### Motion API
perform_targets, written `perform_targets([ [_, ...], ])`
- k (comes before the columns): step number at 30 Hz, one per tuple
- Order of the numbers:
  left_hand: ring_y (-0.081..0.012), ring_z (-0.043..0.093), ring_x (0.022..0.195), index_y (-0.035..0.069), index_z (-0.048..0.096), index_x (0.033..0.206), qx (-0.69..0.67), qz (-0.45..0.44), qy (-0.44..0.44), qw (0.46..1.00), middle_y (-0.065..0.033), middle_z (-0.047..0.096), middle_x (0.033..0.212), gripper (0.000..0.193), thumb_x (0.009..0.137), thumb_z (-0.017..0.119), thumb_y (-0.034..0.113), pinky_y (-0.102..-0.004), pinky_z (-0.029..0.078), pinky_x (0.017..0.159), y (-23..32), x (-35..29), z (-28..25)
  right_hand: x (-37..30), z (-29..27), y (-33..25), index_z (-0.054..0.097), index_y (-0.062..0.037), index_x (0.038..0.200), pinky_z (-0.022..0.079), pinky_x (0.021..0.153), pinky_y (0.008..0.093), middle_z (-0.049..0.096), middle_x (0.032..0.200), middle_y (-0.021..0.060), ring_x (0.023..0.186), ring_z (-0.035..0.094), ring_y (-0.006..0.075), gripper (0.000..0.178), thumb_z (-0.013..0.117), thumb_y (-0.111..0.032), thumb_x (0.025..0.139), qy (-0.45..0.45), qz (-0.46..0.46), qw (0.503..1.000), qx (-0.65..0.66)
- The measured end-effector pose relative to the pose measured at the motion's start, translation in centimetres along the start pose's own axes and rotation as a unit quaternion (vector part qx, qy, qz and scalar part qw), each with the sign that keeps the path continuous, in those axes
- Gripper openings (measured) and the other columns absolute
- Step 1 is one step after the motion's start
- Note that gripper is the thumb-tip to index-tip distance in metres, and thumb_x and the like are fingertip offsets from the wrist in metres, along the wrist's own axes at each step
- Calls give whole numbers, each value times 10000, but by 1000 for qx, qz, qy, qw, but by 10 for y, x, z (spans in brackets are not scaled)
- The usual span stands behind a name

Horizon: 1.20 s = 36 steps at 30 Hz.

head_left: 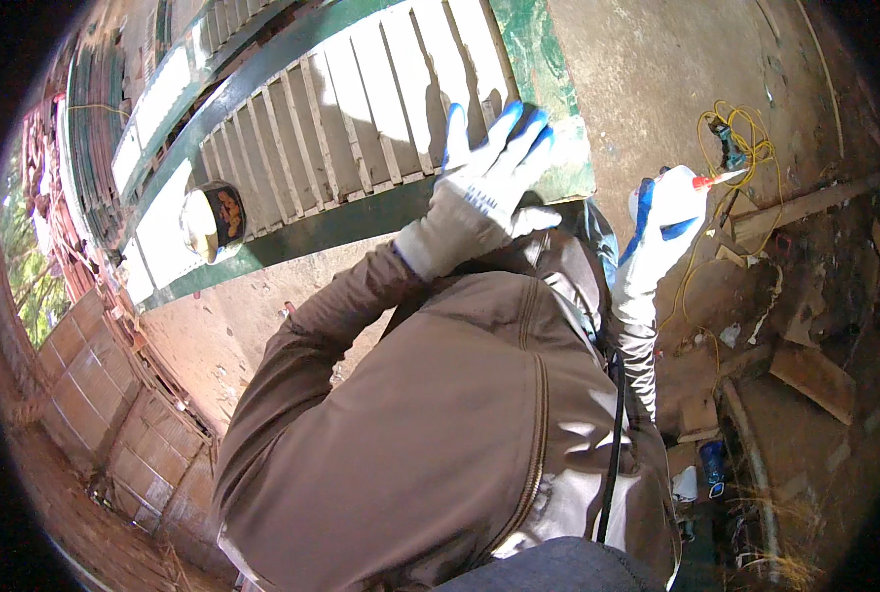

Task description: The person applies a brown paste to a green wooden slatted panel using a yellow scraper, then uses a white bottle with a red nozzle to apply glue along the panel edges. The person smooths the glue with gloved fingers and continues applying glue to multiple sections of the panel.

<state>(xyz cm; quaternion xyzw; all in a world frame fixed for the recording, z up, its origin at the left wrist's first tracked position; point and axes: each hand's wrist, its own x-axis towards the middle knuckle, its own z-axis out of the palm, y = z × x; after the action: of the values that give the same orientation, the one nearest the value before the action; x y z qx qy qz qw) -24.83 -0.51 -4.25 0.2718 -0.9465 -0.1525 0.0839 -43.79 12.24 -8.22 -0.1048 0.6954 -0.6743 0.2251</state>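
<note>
My left hand (484, 187), in a white glove with blue fingertips, is stretched out with its fingers spread. It lies over the near right corner of a green-framed slatted wooden panel (307, 233); whether the palm presses on it I cannot tell. Off the panel's right side, my right hand (657, 242), gloved alike, is wrapped round a white squeeze bottle (679, 193) with a red collar and a pointed nozzle, which tips to the right. On the panel's left part stands a round tin (213, 222) with a dark label.
Behind the panel is another green-edged slatted piece (164, 94). To the right, a tangled yellow cord (756, 148) and a teal tool (726, 146) lie on the concrete floor. Wood offcuts (813, 380) and a blue cup-like object (713, 460) are scattered at the lower right.
</note>
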Motion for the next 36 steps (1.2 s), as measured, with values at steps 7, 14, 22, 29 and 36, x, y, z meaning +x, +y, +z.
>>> perform_targets([
  [7,-297,425,1496,79,533,1496,-39,84,17,996,-120,503,1573,871,863,657,663,-780,71,1190,-2,27,17,-3,0,10,405,-16,1528,511,1030,366,555,1394,120,1248,561,209,784,832,-45,871,-19,-10,1000,4],
  [14,-246,497,1440,154,590,1451,-63,164,-9,984,-26,572,1517,743,896,634,646,-797,122,1183,-8,27,14,-8,-4,14,408,-29,1538,472,1081,381,517,1446,119,1348,492,228,819,850,-49,848,-8,-8,1000,-21],
  [22,-259,498,1456,109,539,1513,35,126,24,991,-95,536,1562,751,927,651,565,-720,158,1212,-40,28,-5,-14,-30,-11,402,-5,1505,545,987,359,503,1435,137,1324,500,230,804,852,-56,841,-26,-23,992,-121],
  [29,-268,473,1473,94,512,1527,-29,178,-29,983,-86,510,1582,802,958,543,657,-763,124,1193,-26,0,-3,-25,-42,-37,535,-13,1287,551,719,281,626,1094,87,858,640,142,489,802,-87,884,-16,6,998,-55],
  [36,-261,417,1500,167,517,1519,22,192,-20,981,-64,504,1582,776,929,587,666,-792,134,1175,-42,33,2,-34,-46,-19,524,-14,1341,572,777,311,622,1165,95,969,638,155,553,813,-66,873,1,-3,998,-58],
])
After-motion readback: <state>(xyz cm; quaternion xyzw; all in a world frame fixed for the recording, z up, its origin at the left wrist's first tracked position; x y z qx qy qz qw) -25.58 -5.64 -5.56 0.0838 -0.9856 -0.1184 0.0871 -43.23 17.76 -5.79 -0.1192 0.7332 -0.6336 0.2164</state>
